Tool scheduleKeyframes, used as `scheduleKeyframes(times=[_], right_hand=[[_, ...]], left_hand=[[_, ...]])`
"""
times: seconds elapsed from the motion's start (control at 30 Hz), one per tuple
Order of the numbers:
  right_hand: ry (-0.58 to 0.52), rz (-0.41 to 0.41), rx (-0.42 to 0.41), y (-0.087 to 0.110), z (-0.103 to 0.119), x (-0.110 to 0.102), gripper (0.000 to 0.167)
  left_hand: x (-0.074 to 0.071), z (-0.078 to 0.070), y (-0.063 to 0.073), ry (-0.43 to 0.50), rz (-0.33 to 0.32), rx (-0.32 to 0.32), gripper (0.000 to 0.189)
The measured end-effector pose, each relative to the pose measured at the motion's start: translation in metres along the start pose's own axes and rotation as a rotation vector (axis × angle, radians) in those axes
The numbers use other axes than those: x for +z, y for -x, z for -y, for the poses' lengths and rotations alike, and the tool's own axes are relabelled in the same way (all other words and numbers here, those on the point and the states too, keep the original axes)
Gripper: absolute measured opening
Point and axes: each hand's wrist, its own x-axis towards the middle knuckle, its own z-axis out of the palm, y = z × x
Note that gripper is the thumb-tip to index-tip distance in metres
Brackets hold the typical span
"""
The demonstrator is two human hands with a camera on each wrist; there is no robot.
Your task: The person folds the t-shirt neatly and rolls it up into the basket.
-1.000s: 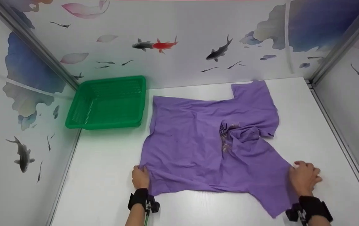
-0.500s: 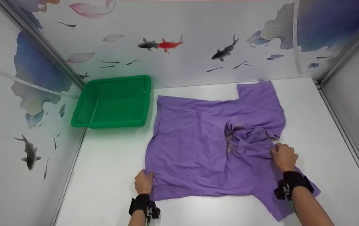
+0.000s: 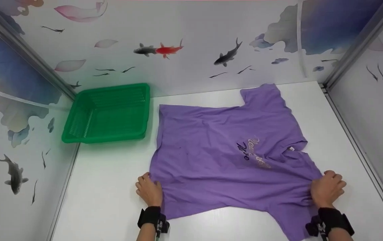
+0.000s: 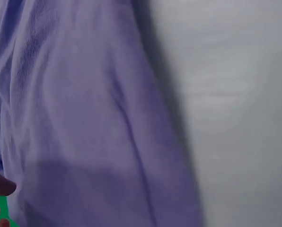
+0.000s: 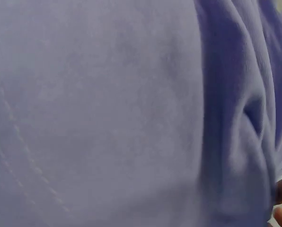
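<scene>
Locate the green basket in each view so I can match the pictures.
Head: the green basket stands left of centre, around mid-height.
Left wrist: only a green patch shows at the lower left corner, probably the basket.
Right wrist: not in it.
Shared landmark: the purple shirt, visible in all three views.

Shirt (image 3: 208, 150) on table (image 3: 107, 187), basket (image 3: 107, 139) at back left, wall (image 3: 194, 75) behind both.

left hand (image 3: 149, 189): fingers loosely bent, thumb apart | right hand (image 3: 327, 189): fingers curled, gripping
</scene>
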Motion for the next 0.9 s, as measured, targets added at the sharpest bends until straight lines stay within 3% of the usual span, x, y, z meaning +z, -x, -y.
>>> scheduleKeyframes(times=[0.13, 0.2, 0.27, 0.37, 0.47, 0.57, 0.63, 0.7, 0.9], right_hand=[[-0.014, -0.144, -0.353, -0.006, 0.037, 0.025, 0.035], [-0.05, -0.13, -0.513, -0.01, 0.057, 0.041, 0.036], [-0.068, -0.034, -0.596, -0.015, 0.077, 0.056, 0.038], [-0.063, 0.177, -0.548, -0.023, 0.104, 0.073, 0.042], [-0.021, 0.378, -0.441, -0.035, 0.123, 0.083, 0.051], [0.035, 0.57, -0.335, -0.049, 0.127, 0.088, 0.065], [0.097, 0.666, -0.289, -0.058, 0.124, 0.089, 0.073], [0.151, 0.709, -0.278, -0.066, 0.118, 0.089, 0.078], [0.188, 0.698, -0.311, -0.095, 0.112, 0.092, 0.083]], left_hand=[[0.018, -0.027, -0.01, -0.001, -0.036, 0.209, 0.033], [0.029, -0.041, -0.017, 0.011, 0.009, 0.31, 0.033], [0.038, -0.054, -0.025, 0.019, 0.091, 0.379, 0.035], [0.049, -0.069, -0.038, 0.01, 0.252, 0.407, 0.04], [0.056, -0.082, -0.056, -0.033, 0.405, 0.361, 0.049], [0.064, -0.084, -0.074, -0.086, 0.503, 0.306, 0.062], [0.068, -0.079, -0.083, -0.105, 0.532, 0.273, 0.072], [0.071, -0.07, -0.092, -0.114, 0.541, 0.234, 0.082], [0.075, -0.054, -0.114, -0.091, 0.515, 0.127, 0.101]])
